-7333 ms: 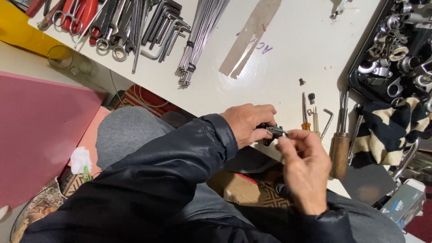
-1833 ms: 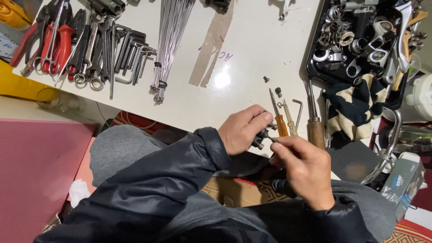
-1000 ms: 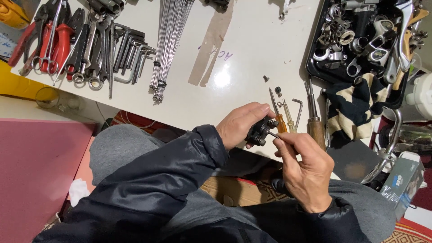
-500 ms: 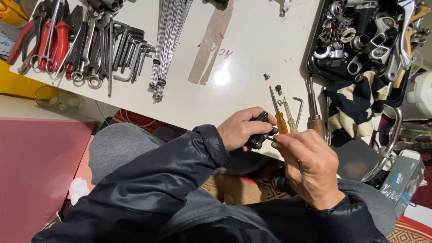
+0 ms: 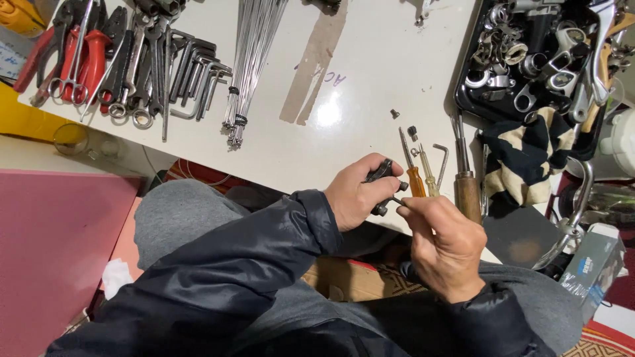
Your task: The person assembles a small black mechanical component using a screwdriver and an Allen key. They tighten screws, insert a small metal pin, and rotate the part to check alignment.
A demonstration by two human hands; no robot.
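The left hand [image 5: 357, 194] holds a small black metal part [image 5: 383, 182] just over the near edge of the white bench [image 5: 370, 86] — its fingers are curled tight around it. The right hand [image 5: 444, 244] meets it from the right, with fingertips pinching a thin tool at the part; the tool is mostly hidden. Just beside them, on the bench, lie an orange-handled screwdriver [image 5: 415, 182] and a wooden-handled tool [image 5: 467, 192].
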